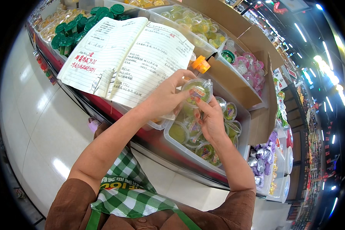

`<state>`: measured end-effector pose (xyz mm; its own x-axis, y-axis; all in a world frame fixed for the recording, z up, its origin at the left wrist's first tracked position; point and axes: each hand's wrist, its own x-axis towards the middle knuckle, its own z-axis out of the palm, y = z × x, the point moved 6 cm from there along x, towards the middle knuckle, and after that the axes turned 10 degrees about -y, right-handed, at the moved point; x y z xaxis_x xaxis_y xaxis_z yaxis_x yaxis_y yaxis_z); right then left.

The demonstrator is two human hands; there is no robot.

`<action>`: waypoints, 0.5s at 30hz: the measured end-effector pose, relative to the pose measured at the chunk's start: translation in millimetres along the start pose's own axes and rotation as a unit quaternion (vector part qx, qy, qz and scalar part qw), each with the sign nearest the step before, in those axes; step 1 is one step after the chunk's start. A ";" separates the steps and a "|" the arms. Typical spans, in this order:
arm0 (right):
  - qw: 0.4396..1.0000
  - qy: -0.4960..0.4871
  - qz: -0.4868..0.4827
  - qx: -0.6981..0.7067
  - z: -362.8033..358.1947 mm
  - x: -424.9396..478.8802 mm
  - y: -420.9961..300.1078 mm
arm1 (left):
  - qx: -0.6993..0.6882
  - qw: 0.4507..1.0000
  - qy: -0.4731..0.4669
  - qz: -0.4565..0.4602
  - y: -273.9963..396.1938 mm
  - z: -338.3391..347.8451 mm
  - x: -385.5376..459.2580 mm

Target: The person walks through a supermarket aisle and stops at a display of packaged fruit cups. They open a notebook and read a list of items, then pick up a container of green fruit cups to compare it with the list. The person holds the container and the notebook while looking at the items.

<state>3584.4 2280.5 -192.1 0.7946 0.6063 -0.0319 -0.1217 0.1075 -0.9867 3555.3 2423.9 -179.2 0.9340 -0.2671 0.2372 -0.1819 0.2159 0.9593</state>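
Between my two hands is a round clear jelly cup (199, 89) with greenish contents and a printed film lid, tilted up towards me. The fingers and thumb of my left hand (166, 93) grip its left side. My right hand (212, 120) pinches the lower edge; a thin dark object, perhaps a pen, shows between its fingers. Below the hands, a clear plastic bin (172, 138) holds several similar green jelly cups (205, 152). Left of them an open notebook (126, 57) with handwriting in black and red lies across the neighbouring bins.
Green-lidded cups (72, 28) fill a bin at far left. Behind stand a bin of yellow-green jelly cups (192, 21), an orange-lidded cup (201, 64) and pink-wrapped sweets (250, 69). Cardboard flaps (261, 123) rise on the right, beside purple and silver packets (260, 161).
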 end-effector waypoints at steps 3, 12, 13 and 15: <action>1.000 0.001 0.002 -0.001 0.7 -0.1 -0.8 | -0.001 1.000 0.001 0.000 1.2 -0.4 -0.2; 1.000 0.000 0.005 -0.003 0.6 -0.6 -0.5 | -0.006 1.000 0.001 -0.003 0.1 -0.6 -0.1; 1.000 -0.001 0.005 -0.002 0.1 -0.5 -0.3 | -0.006 1.000 0.000 -0.004 -0.3 -0.6 0.2; 1.000 0.001 0.005 -0.001 1.8 -0.9 -1.7 | -0.005 1.000 -0.003 -0.006 -1.9 -1.2 0.8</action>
<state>3582.8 2281.2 -190.2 0.7945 0.6058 -0.0426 -0.1283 0.0989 -0.9868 3556.8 2424.4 -181.0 0.9343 -0.2746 0.2274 -0.1682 0.2231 0.9602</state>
